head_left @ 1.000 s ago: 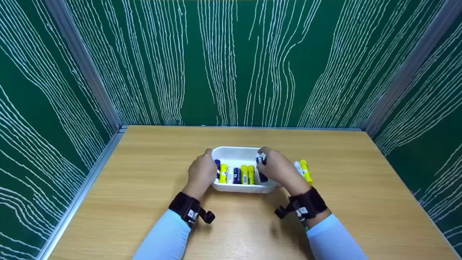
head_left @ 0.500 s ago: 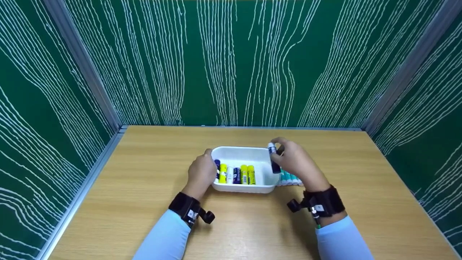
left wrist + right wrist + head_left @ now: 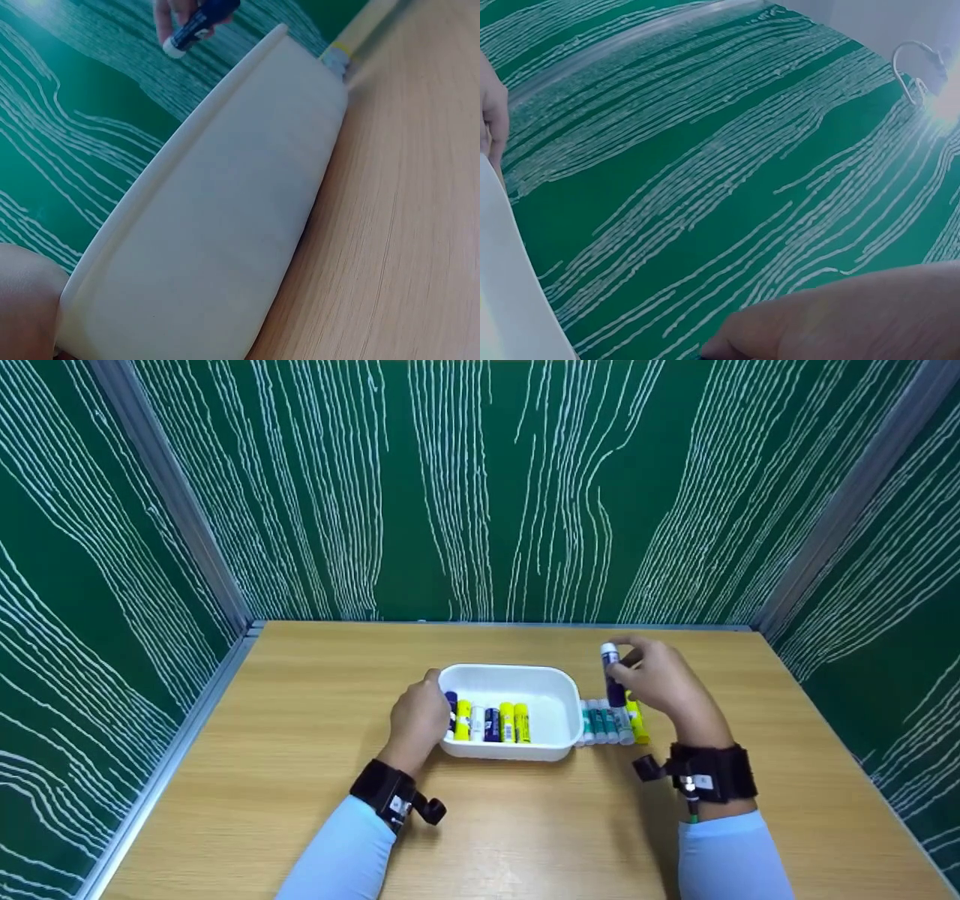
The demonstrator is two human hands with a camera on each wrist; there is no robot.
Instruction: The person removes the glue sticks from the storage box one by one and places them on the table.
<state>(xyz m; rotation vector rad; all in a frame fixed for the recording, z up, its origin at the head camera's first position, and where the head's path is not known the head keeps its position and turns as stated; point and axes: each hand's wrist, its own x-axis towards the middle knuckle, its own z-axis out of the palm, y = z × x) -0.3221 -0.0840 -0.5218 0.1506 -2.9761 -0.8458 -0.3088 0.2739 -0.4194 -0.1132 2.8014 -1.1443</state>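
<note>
My left hand (image 3: 421, 716) grips the left end of a white plastic tray (image 3: 555, 720), whose outer wall (image 3: 202, 202) fills the left wrist view. My right hand (image 3: 664, 679) pinches a dark blue glue stick (image 3: 615, 694), white cap upward, raised to the right of the tray. Inside the tray, several glue sticks stand in a row along the near left side: yellow ones (image 3: 508, 724), a white one (image 3: 478, 724) and dark blue ones (image 3: 492, 725). The right wrist view shows part of my right hand (image 3: 855, 315), with its fingertips out of frame.
Beside the tray's right end, several green-and-white glue sticks (image 3: 600, 724) lie side by side on the wooden table (image 3: 510, 825). A yellow glue stick (image 3: 639, 726) lies at the row's right end. Green walls (image 3: 525, 510) with white lines enclose the table.
The right hand has lifted the dark blue glue stick out of the tray and carried it rightward, above the row on the table. The left hand and the tray have stayed put.
</note>
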